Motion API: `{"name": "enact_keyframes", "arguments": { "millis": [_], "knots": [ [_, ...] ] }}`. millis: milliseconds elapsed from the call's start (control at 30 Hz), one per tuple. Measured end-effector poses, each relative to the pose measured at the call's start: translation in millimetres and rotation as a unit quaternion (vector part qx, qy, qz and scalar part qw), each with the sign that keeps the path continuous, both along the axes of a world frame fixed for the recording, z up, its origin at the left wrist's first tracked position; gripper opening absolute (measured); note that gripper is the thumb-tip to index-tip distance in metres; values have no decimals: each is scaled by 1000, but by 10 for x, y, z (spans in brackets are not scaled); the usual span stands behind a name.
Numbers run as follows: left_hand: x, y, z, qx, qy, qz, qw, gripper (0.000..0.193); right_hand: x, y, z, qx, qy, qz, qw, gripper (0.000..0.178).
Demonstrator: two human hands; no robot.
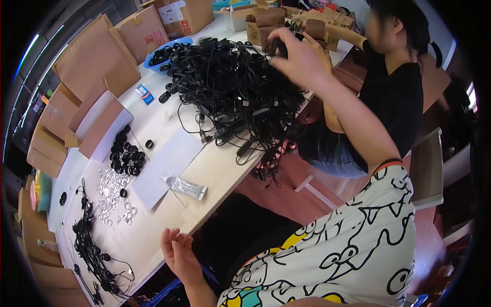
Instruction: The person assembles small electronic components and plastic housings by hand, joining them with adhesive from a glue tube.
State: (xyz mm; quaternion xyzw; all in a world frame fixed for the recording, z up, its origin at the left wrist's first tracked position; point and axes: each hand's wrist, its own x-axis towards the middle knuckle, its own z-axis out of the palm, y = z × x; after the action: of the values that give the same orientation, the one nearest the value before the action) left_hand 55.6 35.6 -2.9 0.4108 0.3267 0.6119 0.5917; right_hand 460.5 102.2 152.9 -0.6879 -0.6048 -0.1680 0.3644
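Observation:
My right hand (299,59) reaches over the far right end of a large heap of black cables (230,92). Its thumb and fingers curve around a small dark rounded piece (280,48), whose kind I cannot make out. Close beside it is a co-worker's hand (318,50). At the table's front edge my left hand (179,250) is raised with its fingers loosely bent and nothing in it. Beyond it, a white and grey tube (186,188) lies on a white sheet (166,161). Black rings (127,157) and small clear pieces (110,194) are scattered left of the sheet.
A blue basin (148,62) of black parts stands behind the heap, near a small blue-and-white box (144,95). Cardboard boxes (94,59) line the far side. More black cables (89,250) lie at the left. A co-worker (391,92) sits at the right.

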Motion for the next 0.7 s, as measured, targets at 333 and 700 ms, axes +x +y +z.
{"name": "enact_keyframes", "arguments": {
  "millis": [333, 700],
  "knots": [
    [-364, -30, -65, -56, 40, 73, 995, 27, 1031, 1515, -274, -133, 9, -197, 971, 32],
    [-732, -193, 63, -95, 103, 107, 984, 19, 1723, 1911, -523, -213, -270, -160, 925, 33]
  ]
}}
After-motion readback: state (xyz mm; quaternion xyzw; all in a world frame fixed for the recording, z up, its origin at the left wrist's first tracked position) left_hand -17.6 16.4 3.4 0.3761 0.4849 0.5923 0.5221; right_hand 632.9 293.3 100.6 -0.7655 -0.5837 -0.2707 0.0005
